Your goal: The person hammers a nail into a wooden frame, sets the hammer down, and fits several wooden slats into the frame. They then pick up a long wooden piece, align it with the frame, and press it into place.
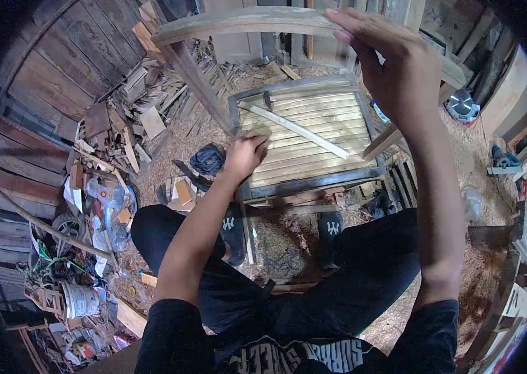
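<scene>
My right hand [394, 59] is raised at the upper right, its fingertips touching the end of a curved wooden rail [245, 22] that spans the top of the view. The fingers are bent, with a gap between thumb and fingers. My left hand [246, 154] is lower, its fingers curled at the left edge of a slatted wooden panel [301, 134] near the foot of a slanting wooden post [198, 84]; what it holds, if anything, is hidden. A pale wooden strip [298, 131] and a small dark tool [268, 101] lie on the panel.
Wood scraps [129, 118] are heaped at the left, near a black plastic bag [208, 159]. A white bucket [81, 300] stands at the lower left. A circular saw [462, 106] and a drill [503, 159] lie at the right. Sawdust covers the floor.
</scene>
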Demonstrator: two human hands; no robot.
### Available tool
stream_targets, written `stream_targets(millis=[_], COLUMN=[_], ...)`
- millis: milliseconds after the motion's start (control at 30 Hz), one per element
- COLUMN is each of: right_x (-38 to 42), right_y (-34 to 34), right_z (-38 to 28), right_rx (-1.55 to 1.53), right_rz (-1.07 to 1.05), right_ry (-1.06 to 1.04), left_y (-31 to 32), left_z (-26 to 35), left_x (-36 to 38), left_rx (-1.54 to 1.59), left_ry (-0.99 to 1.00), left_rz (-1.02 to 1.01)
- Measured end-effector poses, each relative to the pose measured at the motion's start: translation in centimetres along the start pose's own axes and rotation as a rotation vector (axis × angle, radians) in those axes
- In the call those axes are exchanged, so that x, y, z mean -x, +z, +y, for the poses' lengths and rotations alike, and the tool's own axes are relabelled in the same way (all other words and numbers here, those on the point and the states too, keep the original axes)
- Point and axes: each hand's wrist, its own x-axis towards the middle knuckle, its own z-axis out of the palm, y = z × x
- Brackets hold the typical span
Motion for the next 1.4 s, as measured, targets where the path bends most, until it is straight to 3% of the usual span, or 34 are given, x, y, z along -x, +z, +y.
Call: stream_targets(millis=[300,367,600,667,833,1400], right_x=[-0.9,-0.9,-1.2,-1.1,-1.0,-1.1], right_y=[-0.7,-0.7,-0.9,-0.8,-0.3,-0.5], right_z=[-0.9,-1.0,-1.5,-1.5,-1.3,-1.3], right_rx=[-0.107,-0.064,-0.062,-0.014,-0.094,-0.06], right_rz=[0.047,0.017,0.045,0.028,0.108,0.076], right_ry=[0.03,0.033,0.019,0.038,0.021,-0.024], left_y=[0.3,-0.1,-0.7,-0.4,-0.1,1.5], left_z=[-2.1,-2.4,-3.6,-4.1,-4.9,-4.3], left_x=[-1.0,-1.5,-2.6,-2.6,-2.8,-3.4], left_rx=[-0.034,-0.155,-0.422,-0.507,-0.5,-0.634], left_ry=[0.156,0.169,0.535,0.663,0.718,0.826], left_rz=[-0.065,-0.297,-0.294,-0.201,-0.167,-0.039])
